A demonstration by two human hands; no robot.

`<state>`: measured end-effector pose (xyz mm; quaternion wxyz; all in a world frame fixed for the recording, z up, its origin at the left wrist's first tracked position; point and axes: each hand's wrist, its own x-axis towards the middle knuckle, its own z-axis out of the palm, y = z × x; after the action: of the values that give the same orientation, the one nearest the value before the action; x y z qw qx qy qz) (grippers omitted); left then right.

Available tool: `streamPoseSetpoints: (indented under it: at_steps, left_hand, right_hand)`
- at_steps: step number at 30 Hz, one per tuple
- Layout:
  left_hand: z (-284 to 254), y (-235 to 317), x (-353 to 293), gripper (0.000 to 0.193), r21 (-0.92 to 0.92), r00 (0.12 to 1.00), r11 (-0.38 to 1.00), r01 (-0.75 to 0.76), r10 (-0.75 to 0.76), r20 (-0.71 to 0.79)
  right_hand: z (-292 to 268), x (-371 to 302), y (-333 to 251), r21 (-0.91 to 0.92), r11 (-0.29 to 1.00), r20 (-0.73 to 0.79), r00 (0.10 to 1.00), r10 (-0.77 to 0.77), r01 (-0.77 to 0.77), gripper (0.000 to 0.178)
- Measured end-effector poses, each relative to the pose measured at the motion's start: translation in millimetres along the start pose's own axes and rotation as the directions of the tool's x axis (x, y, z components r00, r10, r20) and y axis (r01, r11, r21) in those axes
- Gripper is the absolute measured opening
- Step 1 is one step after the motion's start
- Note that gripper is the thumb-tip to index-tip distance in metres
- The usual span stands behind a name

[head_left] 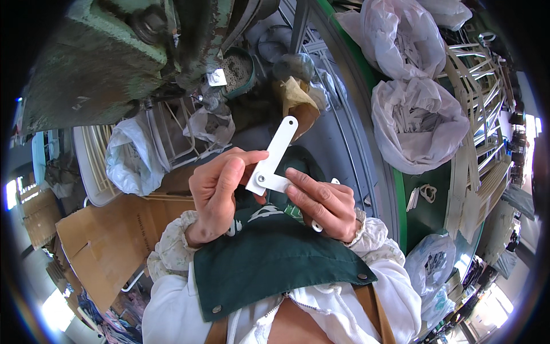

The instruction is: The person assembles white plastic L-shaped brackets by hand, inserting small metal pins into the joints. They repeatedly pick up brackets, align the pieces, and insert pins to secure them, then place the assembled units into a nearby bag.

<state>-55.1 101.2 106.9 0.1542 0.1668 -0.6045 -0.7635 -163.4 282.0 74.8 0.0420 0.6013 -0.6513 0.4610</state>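
Riveted white piece (278, 148) is up in front of the green apron (275, 252), btwn both hands: L hand's (215, 189) fingers grip it narrowly nr the rivet (261, 178), R hand's (325, 203) fingers close over the short leg's (276, 182) tip. Long leg (283, 135) runs up & slightly R, L index nearer it.

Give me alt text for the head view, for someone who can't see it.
The person's left hand and right hand hold a white L-shaped piece in front of a dark green apron. Around them are a worn green machine, brown cardboard and white plastic bags.
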Motion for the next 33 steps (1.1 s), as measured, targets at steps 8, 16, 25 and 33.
streamPoseSetpoints:
  at_steps: [8,16,25,33]
  left_hand:
    - [13,-19,11,0.045,0.053,0.989,0.988,0.145,-0.146,0.031]
    - [-7,-34,-5,0.036,-0.025,0.993,0.993,0.116,-0.116,-0.013]
    - [-43,-95,8,0.026,-0.188,0.937,0.959,0.213,-0.255,-0.238]
    - [-72,-96,42,0.027,-0.442,0.868,0.893,-0.080,-0.156,-0.472]
  right_hand:
    - [-34,11,73,-0.178,0.973,-0.098,0.986,0.132,-0.147,0.032]
    - [-197,-22,370,-0.036,0.441,-0.749,0.317,0.582,-0.897,0.030]
    - [16,76,147,0.500,0.423,0.523,0.653,0.548,-0.756,0.037]
    - [115,123,83,0.665,0.272,0.524,0.694,0.494,-0.696,0.026]
